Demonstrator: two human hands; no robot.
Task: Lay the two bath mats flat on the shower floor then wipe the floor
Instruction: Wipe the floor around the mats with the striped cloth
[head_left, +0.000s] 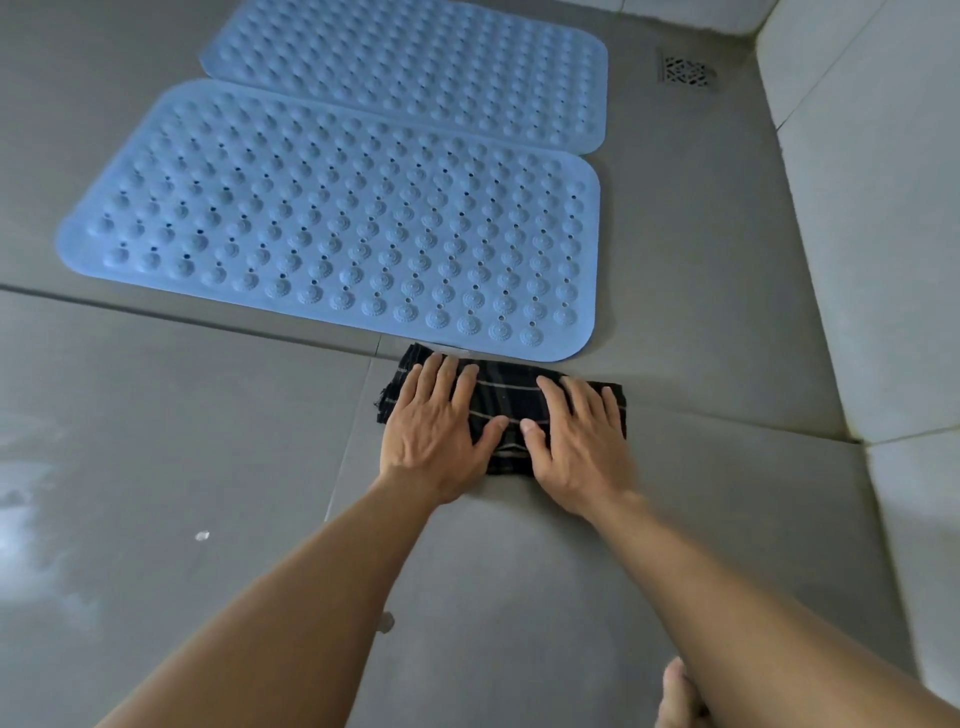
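Observation:
Two blue studded bath mats lie flat side by side on the grey tiled floor: the near mat (332, 223) and the far mat (415, 67), their long edges almost touching. A folded dark checked cloth (506, 410) lies on the floor just in front of the near mat's right corner. My left hand (434, 431) presses flat on the cloth's left part, fingers straight and spread. My right hand (579, 436) presses flat on its right part in the same way.
A square floor drain (688, 70) sits at the far right corner. A pale tiled wall (857, 208) runs along the right side. Wet glare shows on the floor (31, 493) at the left. My bare toes (678, 693) appear at the bottom edge.

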